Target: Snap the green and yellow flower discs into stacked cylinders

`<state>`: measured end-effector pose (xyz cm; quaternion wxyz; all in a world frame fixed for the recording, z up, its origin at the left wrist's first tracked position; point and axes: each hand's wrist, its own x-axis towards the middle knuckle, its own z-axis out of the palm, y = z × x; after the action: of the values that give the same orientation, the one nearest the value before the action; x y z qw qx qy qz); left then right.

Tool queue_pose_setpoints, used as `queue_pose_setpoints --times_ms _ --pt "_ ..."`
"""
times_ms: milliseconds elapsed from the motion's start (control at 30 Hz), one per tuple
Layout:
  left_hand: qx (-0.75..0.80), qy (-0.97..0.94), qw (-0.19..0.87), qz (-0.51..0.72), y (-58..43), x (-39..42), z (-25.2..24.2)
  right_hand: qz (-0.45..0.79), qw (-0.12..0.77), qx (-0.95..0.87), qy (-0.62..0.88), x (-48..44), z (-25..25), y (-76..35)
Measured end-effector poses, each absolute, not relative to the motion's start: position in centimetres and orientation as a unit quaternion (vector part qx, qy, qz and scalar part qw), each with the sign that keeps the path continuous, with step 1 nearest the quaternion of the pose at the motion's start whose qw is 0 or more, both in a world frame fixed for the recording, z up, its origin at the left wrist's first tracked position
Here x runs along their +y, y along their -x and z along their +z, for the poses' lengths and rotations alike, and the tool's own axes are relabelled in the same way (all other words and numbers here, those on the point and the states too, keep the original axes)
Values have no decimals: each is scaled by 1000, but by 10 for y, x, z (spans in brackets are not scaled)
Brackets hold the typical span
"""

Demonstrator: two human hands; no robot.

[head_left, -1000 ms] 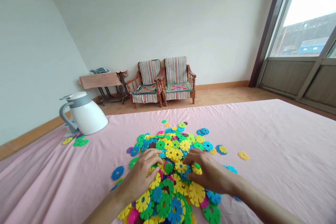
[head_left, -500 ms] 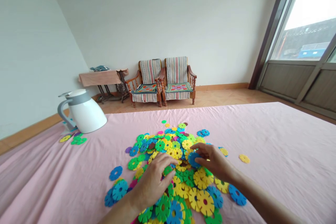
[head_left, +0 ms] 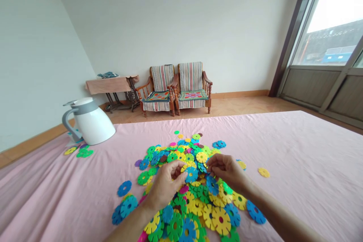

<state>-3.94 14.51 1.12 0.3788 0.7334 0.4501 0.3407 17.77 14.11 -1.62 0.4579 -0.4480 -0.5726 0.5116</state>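
My left hand [head_left: 167,181] pinches a blue notched plastic disc [head_left: 191,174] between thumb and fingers, holding it over the pile. A yellow disc shows just behind its upper edge; I cannot tell whether the two are joined. To the right, my right hand [head_left: 227,169] has its thumb and fingertips pressed together low over the discs, and what they hold, if anything, is hidden. Just below those fingertips is another blue disc [head_left: 212,185]. Around both hands spreads a heap of notched discs in yellow, green, blue, pink and brown, among them a yellow disc [head_left: 221,221] in front.
A pink cloth [head_left: 297,151] covers the table. On its left stands a white and grey jug [head_left: 95,124], with a few green discs [head_left: 85,153] in front of it. One yellow disc [head_left: 263,172] lies apart at the right. Two wooden armchairs [head_left: 191,79] stand beyond the table.
My left hand has gone from hovering loosely to gripping a blue disc. My right hand has closed its fingers, and a blue disc now shows below it.
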Motion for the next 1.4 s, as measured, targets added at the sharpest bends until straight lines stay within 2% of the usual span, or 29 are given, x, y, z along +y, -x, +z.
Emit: queue_pose_setpoints --times_ms 133,267,333,433,533,633,767,900,1067,1167,1300,1400 --pt "476 -739 331 343 56 154 9 454 503 -551 487 151 -22 -190" --pt "501 -779 129 355 74 154 10 398 496 -553 538 156 -20 -205" --pt "478 -811 64 331 80 142 14 368 453 -591 556 151 -14 -212" --pt "381 -895 47 226 84 115 19 305 353 -694 548 129 -1 -217" --pt "242 -962 10 125 82 92 18 265 266 -790 485 100 11 -211" --pt "203 -973 -41 98 80 81 11 254 222 -837 431 88 9 -199" --pt "259 -959 -45 103 78 87 7 190 308 -796 485 113 -13 -196" --pt "325 -932 -58 151 82 109 4 208 353 -723 556 137 -22 -214" --pt "462 -857 -71 216 122 130 -2 162 293 -743 580 101 -22 -255" --pt "505 -851 -28 145 168 121 -4 122 214 -773 584 61 -34 -278" --pt "552 -832 44 37 210 96 -6 107 195 -800 558 29 -52 -278" --pt "590 -802 88 14 207 89 -4 80 200 -790 574 32 -58 -255"
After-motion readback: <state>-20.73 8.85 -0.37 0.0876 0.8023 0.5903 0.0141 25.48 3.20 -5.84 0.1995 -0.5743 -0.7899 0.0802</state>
